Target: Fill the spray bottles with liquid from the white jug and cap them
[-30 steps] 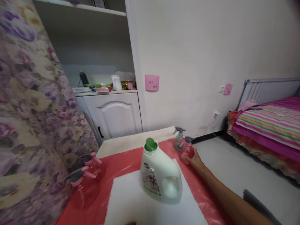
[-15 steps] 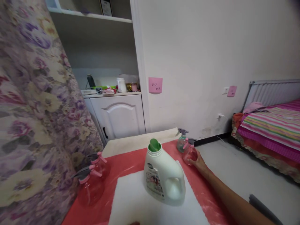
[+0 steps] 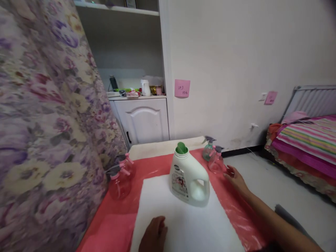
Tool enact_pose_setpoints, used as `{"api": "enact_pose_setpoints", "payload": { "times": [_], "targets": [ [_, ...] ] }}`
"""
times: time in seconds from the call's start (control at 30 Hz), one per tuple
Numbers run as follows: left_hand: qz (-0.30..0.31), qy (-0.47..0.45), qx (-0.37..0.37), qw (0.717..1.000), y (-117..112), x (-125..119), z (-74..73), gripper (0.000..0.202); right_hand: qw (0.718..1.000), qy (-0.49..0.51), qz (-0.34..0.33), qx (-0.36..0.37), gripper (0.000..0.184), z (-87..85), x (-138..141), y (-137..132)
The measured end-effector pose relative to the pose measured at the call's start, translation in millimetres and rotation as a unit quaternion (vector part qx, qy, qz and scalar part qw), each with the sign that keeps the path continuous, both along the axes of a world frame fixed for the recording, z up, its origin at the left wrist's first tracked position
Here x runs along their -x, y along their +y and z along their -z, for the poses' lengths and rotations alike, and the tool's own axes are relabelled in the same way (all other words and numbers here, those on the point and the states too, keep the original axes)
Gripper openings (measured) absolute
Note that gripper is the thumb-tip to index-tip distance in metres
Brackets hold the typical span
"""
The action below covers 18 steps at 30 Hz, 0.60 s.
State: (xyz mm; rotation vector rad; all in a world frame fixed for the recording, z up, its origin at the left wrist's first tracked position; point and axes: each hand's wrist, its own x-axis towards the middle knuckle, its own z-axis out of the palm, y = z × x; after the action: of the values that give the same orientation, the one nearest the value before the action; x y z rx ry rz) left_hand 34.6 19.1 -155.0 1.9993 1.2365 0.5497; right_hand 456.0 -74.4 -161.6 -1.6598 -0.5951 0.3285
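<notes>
A white detergent jug (image 3: 190,180) with an open green spout stands on a white sheet (image 3: 183,217) laid over a red tablecloth (image 3: 154,168). My right hand (image 3: 235,176) hovers open just right of a pink spray bottle (image 3: 217,161) and holds nothing. A green spray bottle (image 3: 208,149) stands behind that pink one. My left hand (image 3: 153,235) rests on the white sheet's near edge, fingers curled, nothing visibly in it. Two more pink spray bottles (image 3: 121,180) stand at the table's left, beside the curtain.
A flowered curtain (image 3: 47,115) fills the left side. Behind the table stand a white cabinet (image 3: 143,119) with clutter on top and a wall with pink notes (image 3: 182,88). A bed with a striped cover (image 3: 307,140) is at the right, with bare floor before it.
My right hand has let go of the pink spray bottle and drawn back a little. My left hand has come up into view on the white sheet. The camera has shifted left.
</notes>
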Motion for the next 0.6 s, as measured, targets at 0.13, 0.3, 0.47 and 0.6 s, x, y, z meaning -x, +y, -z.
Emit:
{"api": "enact_pose_setpoints", "payload": {
  "times": [0.13,0.3,0.47,0.6],
  "targets": [
    [-0.01,-0.04,-0.015,0.999,-3.7,2.0,-5.0,0.032,0.997,-0.023,-0.068,0.023,0.043,-11.3,53.1,-47.9],
    [-0.024,-0.102,-0.016,0.994,-4.2,9.6,-12.0,0.03,0.958,-0.129,-0.254,0.044,0.025,-9.9,142.7,-81.2],
    [-0.051,-0.139,0.013,0.989,-7.8,21.4,-18.6,0.026,0.907,-0.277,-0.315,0.04,0.035,17.7,192.9,-75.3],
    [-0.071,-0.166,0.025,0.983,-10.2,30.6,-20.8,0.023,0.876,-0.394,-0.276,0.033,0.044,50.2,201.9,-72.1]
  ]
}}
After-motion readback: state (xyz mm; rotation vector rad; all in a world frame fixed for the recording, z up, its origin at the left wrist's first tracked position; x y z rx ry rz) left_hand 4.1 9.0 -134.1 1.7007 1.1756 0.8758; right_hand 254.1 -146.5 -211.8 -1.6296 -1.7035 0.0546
